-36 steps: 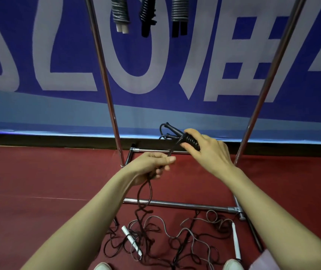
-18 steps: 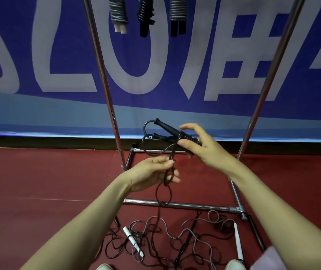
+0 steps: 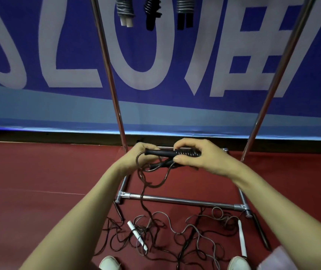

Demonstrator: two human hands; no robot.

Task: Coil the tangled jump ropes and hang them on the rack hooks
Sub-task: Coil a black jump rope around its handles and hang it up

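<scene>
Tension counts: while the right hand [image 3: 200, 159] pinches the black handles [image 3: 160, 152], the left hand [image 3: 136, 158], curled round the cord [image 3: 143, 184], should lay each wrap snug.

Rear wall carries a blue banner [image 3: 68, 45] with large white lettering, dark skirting strip [image 3: 48, 137] beneath, dark red floor [image 3: 39, 172].
</scene>
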